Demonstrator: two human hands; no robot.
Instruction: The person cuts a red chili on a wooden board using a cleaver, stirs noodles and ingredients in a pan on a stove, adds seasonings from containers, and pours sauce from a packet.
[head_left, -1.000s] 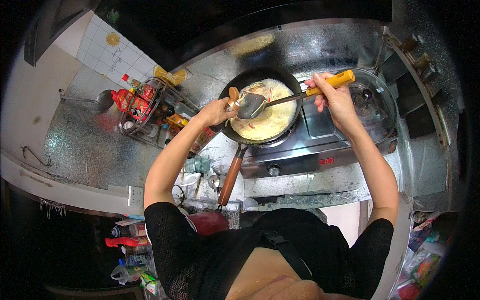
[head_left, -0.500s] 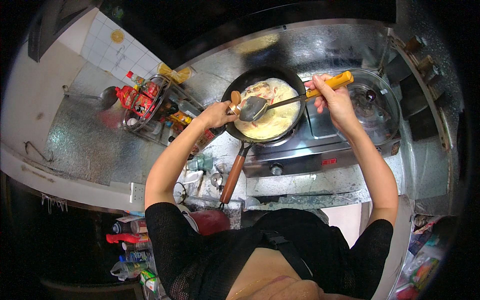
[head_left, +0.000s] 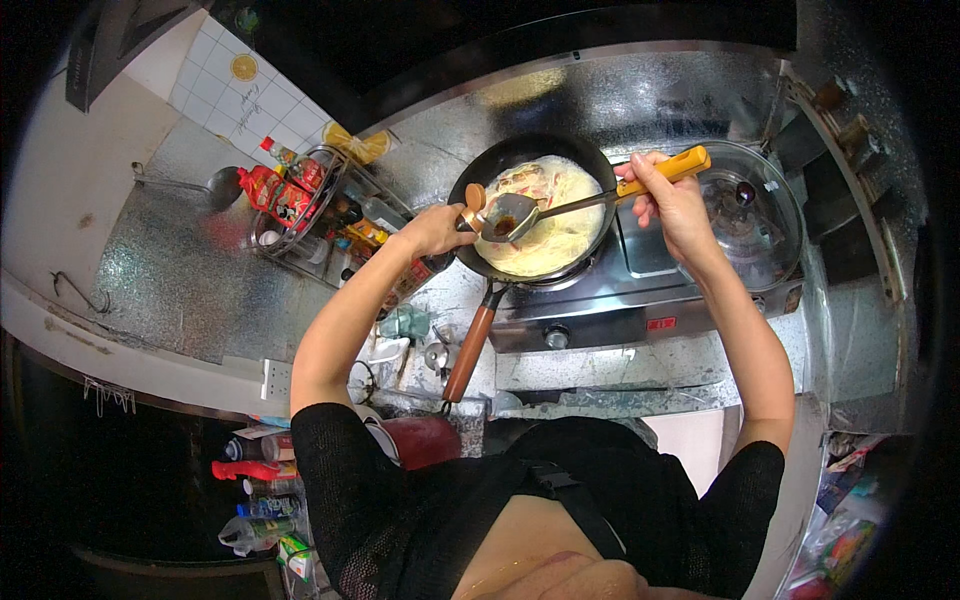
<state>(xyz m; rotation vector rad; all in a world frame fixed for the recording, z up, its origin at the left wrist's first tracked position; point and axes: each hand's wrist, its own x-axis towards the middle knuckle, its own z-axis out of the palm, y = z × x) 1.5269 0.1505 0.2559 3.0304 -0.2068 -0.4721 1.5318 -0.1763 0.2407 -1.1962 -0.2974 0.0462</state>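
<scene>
Wok sits on a stove before a seemingly foil-lined wall.

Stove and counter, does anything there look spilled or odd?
No fresh spill stands out: what looks like dark liquid sits in the spatula above the pan. The counter before the stove looks blotchy along its front edge, possibly old wear.

Kitchen, stove, pan of food, seasoning bottles

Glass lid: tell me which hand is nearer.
Right: the right hand is just left of the glass lid; the left hand is farther off, at the left edge of the pan.
</scene>
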